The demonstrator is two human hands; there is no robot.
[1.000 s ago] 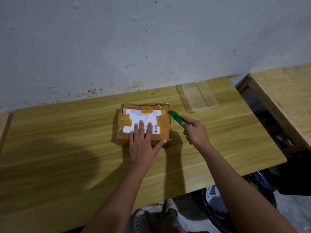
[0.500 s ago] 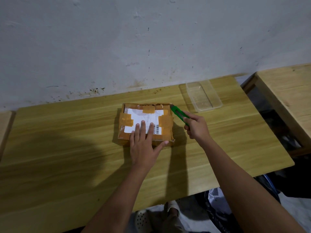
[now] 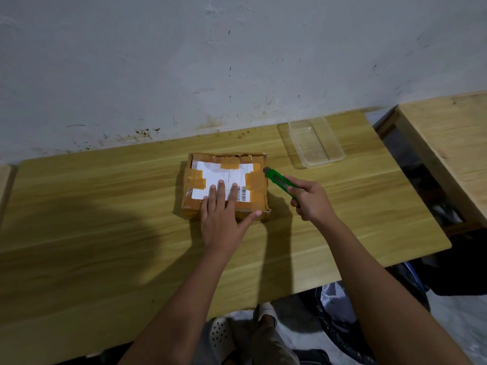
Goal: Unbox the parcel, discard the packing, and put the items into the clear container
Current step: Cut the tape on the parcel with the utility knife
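A flat cardboard parcel (image 3: 257, 180) with brown tape and a white shipping label lies in the middle of the wooden table (image 3: 105, 219). My left hand (image 3: 224, 219) presses flat on its near edge, fingers spread over the label. My right hand (image 3: 312, 200) grips a green box cutter (image 3: 279, 180), whose tip touches the parcel's right edge near the far corner. The clear container (image 3: 334, 144) stands empty at the table's far right, apart from the parcel.
A grey stained wall runs along the back of the table. A second wooden table (image 3: 448, 143) stands to the right across a gap. Below the front edge I see my feet in sandals (image 3: 218, 335) and a dark bag (image 3: 342, 312) on the floor.
My right hand and the cutter shifted slightly; the tip went toward the far corner, then came back a little along the parcel's right edge. My left hand stayed pressed on the parcel.
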